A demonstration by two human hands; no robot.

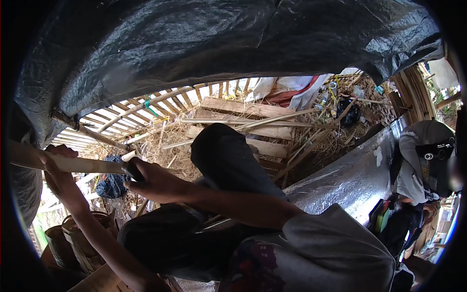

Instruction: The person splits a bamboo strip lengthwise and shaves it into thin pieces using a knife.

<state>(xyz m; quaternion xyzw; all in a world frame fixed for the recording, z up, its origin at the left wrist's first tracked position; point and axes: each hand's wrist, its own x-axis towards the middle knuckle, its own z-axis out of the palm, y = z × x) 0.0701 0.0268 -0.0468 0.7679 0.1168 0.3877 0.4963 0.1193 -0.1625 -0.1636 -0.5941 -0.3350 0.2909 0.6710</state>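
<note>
A long pale length of bamboo (92,165) runs across the left of the head view. My left hand (60,177) is wrapped around it near the left edge. At the bamboo's right end, my right hand (158,182) is closed on a black-handled tool (133,171). The tool's working part is hard to make out from here. My bent knee (219,146) in dark trousers rises to the right of that hand.
A black plastic sheet (219,39) hangs overhead. Wooden slats (243,107), bamboo strips and straw cover the ground ahead. Woven baskets (80,241) stand at lower left, near a dark bag (113,177). Another person (421,155) sits at right, beside a silvery sheet (340,175).
</note>
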